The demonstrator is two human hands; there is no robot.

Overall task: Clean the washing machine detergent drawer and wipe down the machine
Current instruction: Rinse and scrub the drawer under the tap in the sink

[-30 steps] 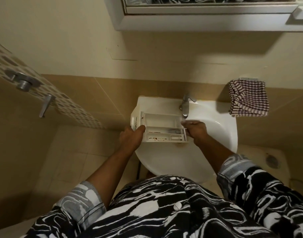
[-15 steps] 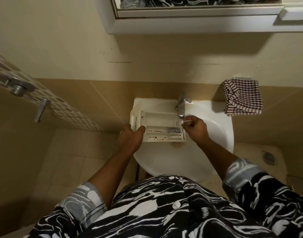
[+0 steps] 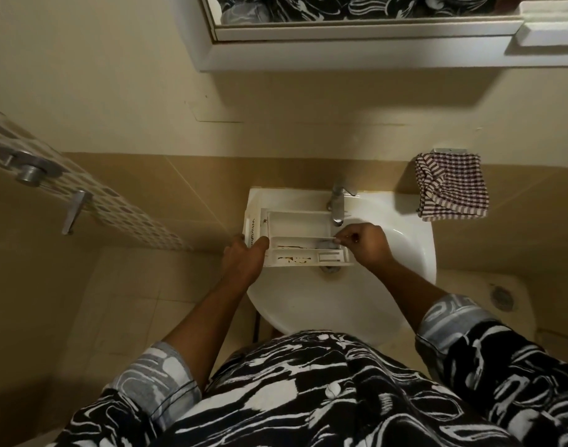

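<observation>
Over the sink (image 3: 308, 301), left hand (image 3: 244, 262) grips the drawer (image 3: 295, 221), right hand (image 3: 364, 245) pinches a thin stick (image 3: 335, 238); brown stains (image 3: 292, 260) between them suggest cleaning barely begun

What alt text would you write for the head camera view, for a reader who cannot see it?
From above, a stained white detergent drawer is held over a sink by the tap: left hand grips its left end, right hand pinches a thin white stick at its right end.

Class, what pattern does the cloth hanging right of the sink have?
The cloth has a dark-and-white checked pattern, clearest in the head view.
</observation>
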